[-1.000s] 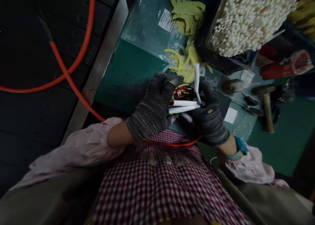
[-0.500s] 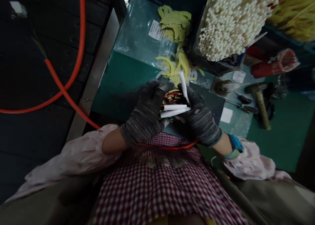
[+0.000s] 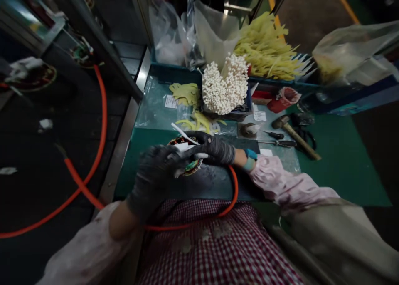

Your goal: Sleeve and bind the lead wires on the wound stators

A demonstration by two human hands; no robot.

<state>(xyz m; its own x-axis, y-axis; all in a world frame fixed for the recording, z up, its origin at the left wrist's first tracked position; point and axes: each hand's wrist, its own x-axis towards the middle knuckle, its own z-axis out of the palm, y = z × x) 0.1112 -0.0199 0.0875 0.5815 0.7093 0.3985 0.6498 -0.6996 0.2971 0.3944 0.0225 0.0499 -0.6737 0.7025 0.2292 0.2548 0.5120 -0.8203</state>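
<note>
A motor stator [image 3: 191,168], a round ring with dark red windings and green inside, sits on the dark mat in front of me. My left hand [image 3: 156,172], in a grey knit glove and smeared by motion, is at its left side over the white pieces; its fingertips are unclear. Across the stator's right side lies my right hand [image 3: 212,147], gloved too, its fingers closed around white tubes. One white tube [image 3: 182,132] sticks up and left from those fingers. The hands hide much of the ring.
Behind stands a box of thin white sticks [image 3: 224,85], with yellow strips [image 3: 187,93] beside it. A hammer [image 3: 296,137], screwdrivers [image 3: 282,143] and a red tape roll [image 3: 283,100] lie at right. An orange hose [image 3: 235,189] curves by the apron; another [image 3: 104,106] hangs left.
My view has tilted up, showing more of the bench's back. The left hand has shifted toward the lower left side of the stator, and the right hand now reaches across it. The white tubes have tilted.
</note>
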